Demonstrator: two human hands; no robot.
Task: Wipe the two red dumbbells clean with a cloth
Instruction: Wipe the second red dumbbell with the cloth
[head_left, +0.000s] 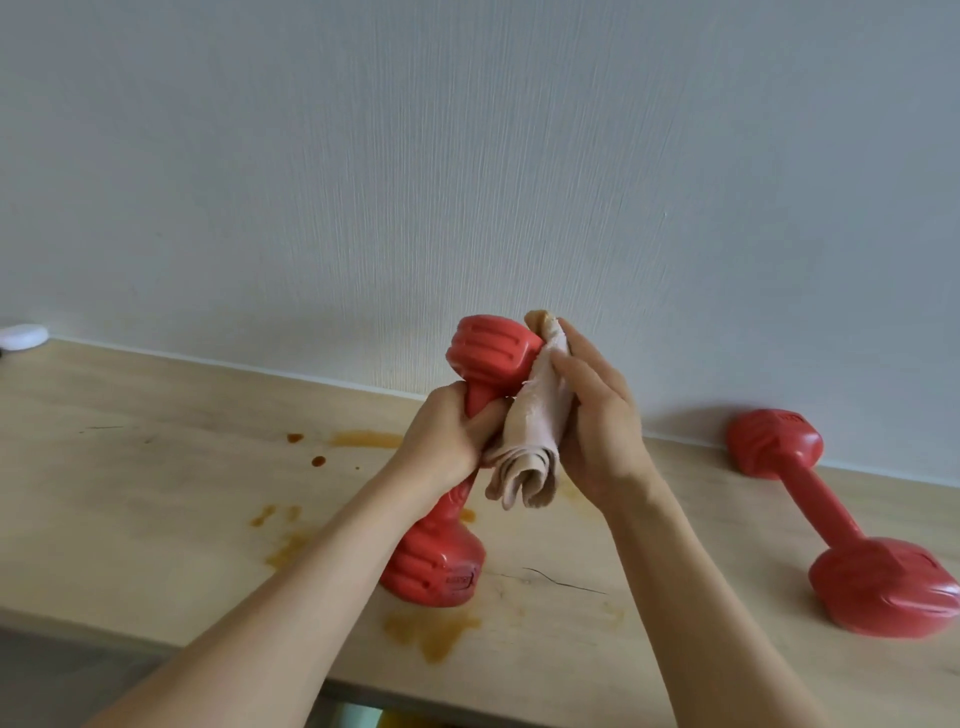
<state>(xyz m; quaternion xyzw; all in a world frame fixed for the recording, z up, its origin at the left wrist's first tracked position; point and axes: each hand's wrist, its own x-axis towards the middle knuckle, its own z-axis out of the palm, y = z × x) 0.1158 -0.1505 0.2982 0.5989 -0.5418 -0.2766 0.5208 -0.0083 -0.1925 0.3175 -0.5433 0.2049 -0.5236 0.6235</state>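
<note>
— What's on the far left?

— A small white object (21, 336) at the edge of the pale wooden table (156, 519), then brown stains (431, 631).

— And the hands?

— The left hand (447, 441) grips the handle of a red plastic dumbbell (491, 353) standing upright. The right hand (592, 421) presses a folded beige cloth (530, 441) against its upper head.

— The other?

— A second red dumbbell (831, 519) lies on the table at right, by the wall.
</note>
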